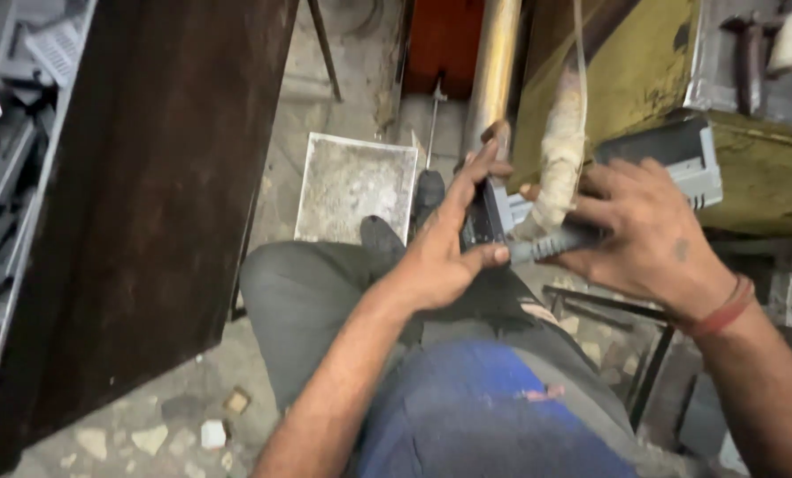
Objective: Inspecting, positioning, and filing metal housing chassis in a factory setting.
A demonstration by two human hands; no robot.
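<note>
My left hand [449,243] grips the near end of a grey plastic part [493,217], with the thumb along its lower edge and the fingers over its top. My right hand [639,226] lies over the same part from the right, its fingers closed on a grey strip [546,246] that juts out of it. The part's far end [692,159] shows past the right hand, resting by the yellow machine's edge. A cloth-wrapped hose [562,142] hangs down between both hands and hides the part's middle.
A yellow-green machine body [626,71] fills the upper right, with a shiny steel column [493,62] beside it. A dark metal panel [148,177] stands on the left, with several grey plastic parts [2,150] stacked behind it. A grey tray [351,181] lies on the dusty floor by my foot.
</note>
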